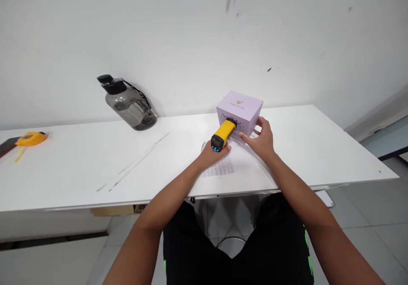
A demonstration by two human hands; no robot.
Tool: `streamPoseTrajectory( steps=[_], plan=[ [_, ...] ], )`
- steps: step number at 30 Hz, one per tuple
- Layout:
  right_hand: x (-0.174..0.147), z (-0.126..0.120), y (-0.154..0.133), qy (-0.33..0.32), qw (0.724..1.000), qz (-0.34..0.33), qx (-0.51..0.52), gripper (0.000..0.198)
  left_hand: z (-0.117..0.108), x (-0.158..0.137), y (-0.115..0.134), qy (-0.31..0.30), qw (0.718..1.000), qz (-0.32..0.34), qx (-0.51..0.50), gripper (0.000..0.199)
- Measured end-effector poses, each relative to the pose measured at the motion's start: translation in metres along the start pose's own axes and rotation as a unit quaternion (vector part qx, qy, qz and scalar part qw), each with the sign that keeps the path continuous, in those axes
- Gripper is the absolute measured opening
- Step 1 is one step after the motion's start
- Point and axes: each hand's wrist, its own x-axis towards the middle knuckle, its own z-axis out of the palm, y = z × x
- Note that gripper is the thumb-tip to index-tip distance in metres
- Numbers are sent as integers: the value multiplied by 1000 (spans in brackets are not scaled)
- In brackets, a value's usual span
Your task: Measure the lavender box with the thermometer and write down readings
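Note:
My left hand (214, 153) is closed around the grip of a yellow and black infrared thermometer (225, 131), with a small screen and blue buttons facing me. Its front end is right against or just before the patterned front of a light purple box (240, 104); I cannot tell whether they touch. The box has a gold logo on top. My right hand (263, 140) holds the box at its right side, thumb at the lower front and fingers behind the right edge. A printed sheet of paper (219, 168) lies on the table under my left hand.
A grey see-through water bottle (130, 106) with a black lid and strap stands at the back left of the white table (153, 178). An orange tape measure (32, 138) lies at the far left beside a dark object (8, 144). A white wall rises behind.

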Motion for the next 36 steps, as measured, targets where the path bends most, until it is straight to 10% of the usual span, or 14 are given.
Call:
streamPoseTrajectory(
  steps=[36],
  plan=[
    [1,-2,2,1,1000,-25,-10,92,1,-1,4,-24,1000,18,-7,25]
  ],
)
